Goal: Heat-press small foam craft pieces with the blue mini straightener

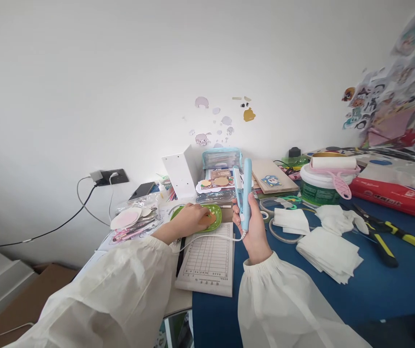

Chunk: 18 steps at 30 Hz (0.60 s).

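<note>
My right hand [252,227] is wrapped round a light-blue mini hair straightener [246,193], held upright with its two arms a little apart at the top. A white cord [214,236] runs from its lower end to the left. My left hand [191,220] reaches over a green patterned dish [217,211], its fingers bent down onto a small orange-brown piece [207,220]; the fingertips are partly hidden. Below the dish lies a printed form pad [207,263], with a black pen [180,258] along its left side.
White wipes [328,253], yellow-black pliers [381,241] and a white-green tub [319,186] stand or lie on the right. Bagged items [136,217] lie at left. Behind are a white stand [180,174], a blue pouch [221,158] and a wooden board [274,176]. A wall socket [115,178] has cables.
</note>
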### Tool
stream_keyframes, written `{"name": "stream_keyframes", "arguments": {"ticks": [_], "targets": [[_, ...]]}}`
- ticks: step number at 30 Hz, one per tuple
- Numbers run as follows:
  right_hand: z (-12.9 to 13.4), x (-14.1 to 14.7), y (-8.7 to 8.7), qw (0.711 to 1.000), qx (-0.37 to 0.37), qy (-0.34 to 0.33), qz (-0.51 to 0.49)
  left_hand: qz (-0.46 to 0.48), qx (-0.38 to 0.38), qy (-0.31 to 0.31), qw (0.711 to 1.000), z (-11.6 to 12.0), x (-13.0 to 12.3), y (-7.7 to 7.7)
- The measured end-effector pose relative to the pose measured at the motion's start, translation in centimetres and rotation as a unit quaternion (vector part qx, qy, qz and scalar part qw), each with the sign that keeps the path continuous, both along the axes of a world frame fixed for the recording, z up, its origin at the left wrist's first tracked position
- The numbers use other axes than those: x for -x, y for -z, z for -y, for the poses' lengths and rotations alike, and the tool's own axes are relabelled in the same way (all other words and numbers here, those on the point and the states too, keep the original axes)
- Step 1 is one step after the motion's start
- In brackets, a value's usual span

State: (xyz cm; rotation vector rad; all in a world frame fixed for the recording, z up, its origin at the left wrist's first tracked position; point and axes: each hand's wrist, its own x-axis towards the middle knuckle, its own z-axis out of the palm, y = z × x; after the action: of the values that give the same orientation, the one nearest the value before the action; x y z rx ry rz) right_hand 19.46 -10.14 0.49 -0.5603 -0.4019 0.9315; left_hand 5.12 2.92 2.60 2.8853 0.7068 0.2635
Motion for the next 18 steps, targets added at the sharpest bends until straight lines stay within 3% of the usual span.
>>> {"name": "stream_keyframes", "arguments": {"ticks": [6, 11, 14, 18], "targets": [[0.1, 0.0, -0.1, 1.0, -0.006, -0.002, -0.002, 0.03, 0.041, 0.005, 0.999, 0.0, -0.2, -0.3], [0.2, 0.0, -0.1, 1.0, -0.011, -0.001, -0.003, 0.068, 0.152, -0.005, 0.986, -0.4, -0.2, -1.3], [0.2, -0.1, -0.1, 1.0, -0.011, -0.001, -0.002, 0.103, 0.246, -0.02, 0.964, -0.8, -0.2, -1.9], [0.2, -0.2, 0.1, 1.0, -0.006, -0.008, 0.002, 0.169, 0.378, -0.04, 0.909, -0.8, 0.2, -2.5]]}}
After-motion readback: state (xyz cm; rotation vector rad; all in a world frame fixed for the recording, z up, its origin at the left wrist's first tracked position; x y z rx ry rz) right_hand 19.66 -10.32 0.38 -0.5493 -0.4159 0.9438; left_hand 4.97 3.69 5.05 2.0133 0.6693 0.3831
